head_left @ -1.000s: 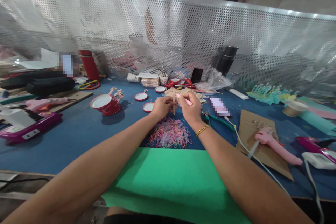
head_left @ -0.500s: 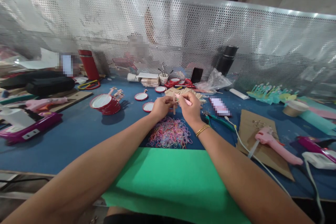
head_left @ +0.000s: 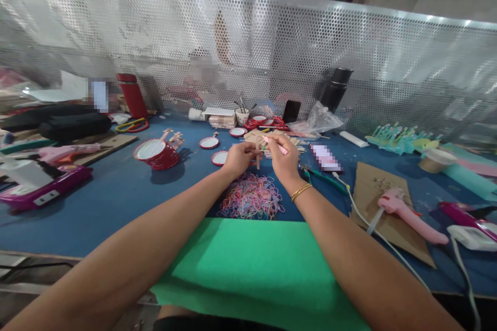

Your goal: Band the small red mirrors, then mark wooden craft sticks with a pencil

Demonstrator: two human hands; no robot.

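My left hand (head_left: 238,159) is closed, pinching a narrow wooden stick (head_left: 258,161) that stands roughly upright. Close beside it, my right hand (head_left: 284,159) grips a slim pink pen (head_left: 282,150), its pale end pointing toward the stick. A bit of green shows between the hands, too small to name. Below both hands lies a heap of small coloured rubber bands (head_left: 252,197). Behind them are loose flat wooden sticks (head_left: 295,143), partly hidden by my hands. A green sheet (head_left: 256,269) covers the near edge and my lap.
Red-rimmed round pieces (head_left: 208,142) lie on the blue table (head_left: 116,207), with a stack (head_left: 155,155) to the left. On the right are pliers (head_left: 326,180), a phone (head_left: 326,158), a cable, and a pink glue gun (head_left: 411,214) on cardboard (head_left: 361,186). A perforated metal screen (head_left: 163,26) stands behind.
My right hand has shifted slightly right, drawing the pink pen a little away from the stick. A bit of green now shows between the hands. My left hand stays nearly still.
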